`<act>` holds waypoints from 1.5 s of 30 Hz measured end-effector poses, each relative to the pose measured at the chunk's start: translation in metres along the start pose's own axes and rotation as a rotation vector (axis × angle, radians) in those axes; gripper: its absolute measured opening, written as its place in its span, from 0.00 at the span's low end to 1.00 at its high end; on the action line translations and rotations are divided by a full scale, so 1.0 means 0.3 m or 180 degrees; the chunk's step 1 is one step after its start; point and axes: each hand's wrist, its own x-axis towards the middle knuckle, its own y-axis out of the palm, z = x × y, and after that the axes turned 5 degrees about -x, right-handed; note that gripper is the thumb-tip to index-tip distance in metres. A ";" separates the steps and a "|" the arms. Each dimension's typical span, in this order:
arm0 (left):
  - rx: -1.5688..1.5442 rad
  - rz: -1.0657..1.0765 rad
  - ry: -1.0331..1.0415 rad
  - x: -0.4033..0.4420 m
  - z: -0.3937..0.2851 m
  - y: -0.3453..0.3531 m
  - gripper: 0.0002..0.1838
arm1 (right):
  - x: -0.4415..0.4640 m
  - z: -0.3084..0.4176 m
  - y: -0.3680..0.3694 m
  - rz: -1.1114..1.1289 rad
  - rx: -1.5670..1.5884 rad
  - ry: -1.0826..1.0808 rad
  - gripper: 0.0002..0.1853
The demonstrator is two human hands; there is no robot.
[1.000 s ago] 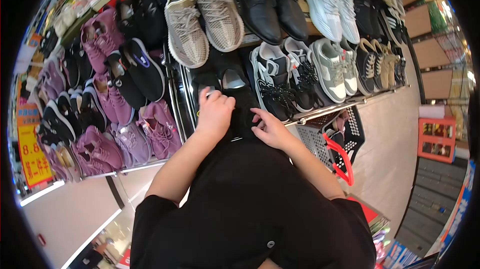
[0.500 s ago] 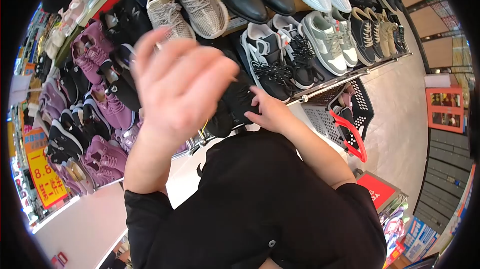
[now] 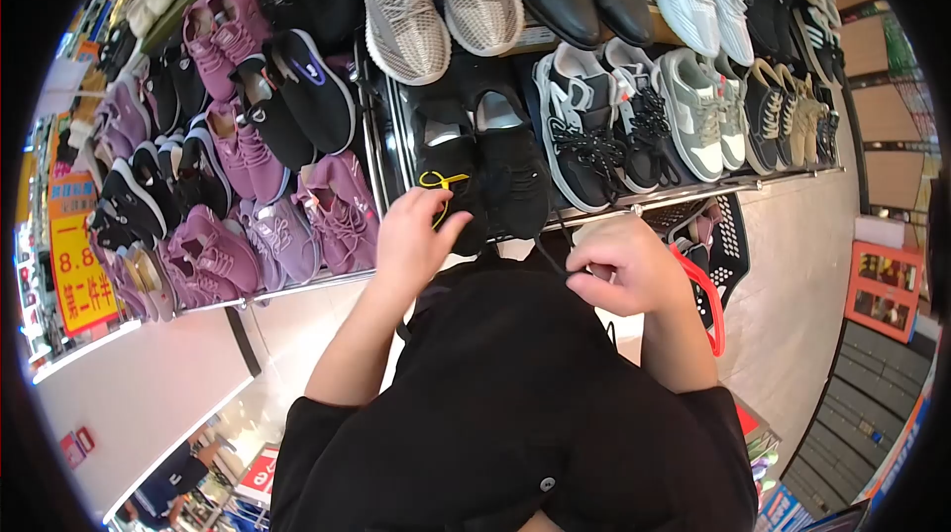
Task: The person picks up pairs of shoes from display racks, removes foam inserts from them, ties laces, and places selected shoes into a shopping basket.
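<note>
A pair of black shoes (image 3: 513, 180) rests on the rack directly in front of me, toes pointing away from the far shelf. A yellow plastic tie (image 3: 443, 179) loops at the left shoe. My left hand (image 3: 416, 240) is beside that shoe, its fingertips by the tie, thumb and fingers apart. To the right, my right hand (image 3: 624, 260) is curled in a pinch in front of the rack edge. A thin black shoelace (image 3: 563, 243) runs from near the right shoe to its fingertips. The inner fingers of this hand are partly hidden.
Black-and-white sneakers (image 3: 584, 131) and grey-white sneakers (image 3: 698, 116) stand right of the pair. Beige knit sneakers (image 3: 446, 7) sit behind. Purple shoes (image 3: 342, 210) fill the left rack. A shopping basket with a red handle (image 3: 708, 299) is at right, below the rack.
My left hand has come down from its raised, blurred position to the left black shoe. My right hand has moved right, off the shoes, with its fingers now curled. The view has shifted.
</note>
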 end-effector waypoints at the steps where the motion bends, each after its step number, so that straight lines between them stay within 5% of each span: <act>1: 0.0500 -0.0101 0.0207 -0.013 0.004 0.025 0.15 | -0.015 0.004 -0.003 0.0046 -0.0097 0.0115 0.05; 8: 0.1081 -0.0239 0.0640 0.030 0.031 0.087 0.10 | -0.024 -0.022 0.082 -0.0188 -0.0388 0.0604 0.09; 12: -0.0345 -0.0545 0.0115 0.051 0.022 -0.005 0.06 | 0.024 -0.074 0.169 -0.0295 -0.0544 0.0918 0.09; 15: -0.2448 -0.0811 -0.0350 0.055 0.082 -0.070 0.03 | 0.047 -0.167 0.242 -0.0108 -0.1000 0.1131 0.10; 17: -0.2561 -0.0963 -0.0397 0.051 0.024 -0.173 0.05 | 0.041 -0.245 0.292 0.0081 -0.1054 0.1220 0.12; 22: -0.3367 -0.1483 0.0779 0.032 -0.127 -0.425 0.05 | 0.046 -0.313 0.323 0.0299 -0.0960 0.1512 0.13; 27: -0.2271 -0.0988 0.0763 -0.035 -0.249 -0.470 0.02 | 0.083 -0.258 0.294 0.0430 -0.0754 0.1341 0.14; 31: -0.1668 -0.0538 0.0826 -0.088 -0.332 -0.365 0.07 | 0.194 -0.111 0.246 0.0063 0.0285 0.0914 0.39; 33: -0.1082 -0.0087 0.1109 -0.111 -0.402 -0.282 0.11 | 0.264 -0.056 0.222 0.0247 -0.0033 0.0341 0.41; 35: -0.0967 0.0255 0.1347 -0.151 -0.457 -0.176 0.12 | 0.305 -0.043 0.231 0.0118 -0.0193 -0.0501 0.19; 37: -0.1338 0.0600 0.1356 -0.188 -0.521 -0.122 0.15 | 0.304 -0.030 0.200 0.0496 -0.0321 -0.0883 0.07; 38: -0.1490 0.0748 0.1263 -0.205 -0.530 -0.116 0.18 | 0.290 0.001 0.175 0.0592 -0.0251 -0.0906 0.03; 41: -0.2482 0.0097 0.0652 -0.268 -0.457 -0.071 0.14 | 0.239 -0.007 0.108 0.1164 0.0147 -0.1535 0.14; 43: -0.3504 -0.0635 -0.1153 -0.361 -0.387 -0.022 0.07 | 0.207 0.015 0.084 0.1252 0.0265 -0.1828 0.10; 45: -0.3666 -0.1381 -0.1566 -0.350 -0.252 0.031 0.09 | 0.190 0.024 0.069 0.1320 0.0314 -0.1804 0.07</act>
